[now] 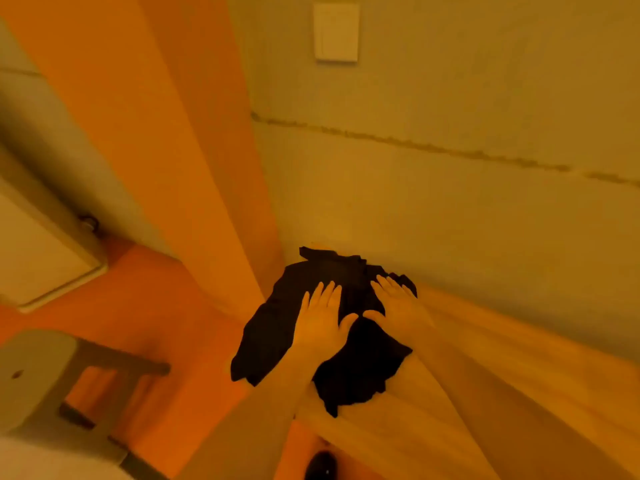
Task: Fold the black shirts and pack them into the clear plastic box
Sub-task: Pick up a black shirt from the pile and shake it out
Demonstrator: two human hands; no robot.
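In the lower middle of the frame, one black shirt (332, 327) lies spread on the near left end of a pale wooden bench (491, 368). It is rumpled, its outline uneven, with a bunched edge toward the wall and its lower hem and left side drooping over the bench's edge. The cloth is so dark that no seams or folds can be told inside it. Only this one shirt can be counted; whether more lie under it cannot be told.

Two hands rest flat on the shirt, side by side and close, thumbs nearly meeting. The left hand (320, 320) has its fingers straight and slightly spread, pressing the cloth; the right hand (398, 306) lies the same way, just to the right, fingers pointing toward the wall. Neither grips anything.

Behind the bench, a grey wall (450, 202) with a dark horizontal crack runs across the upper right, and one pale switch plate (336, 31) sits at top centre. An orange floor (145, 306) fills the left. One grey stool (38, 372) stands at lower left, and one white cabinet (38, 251) at middle left.
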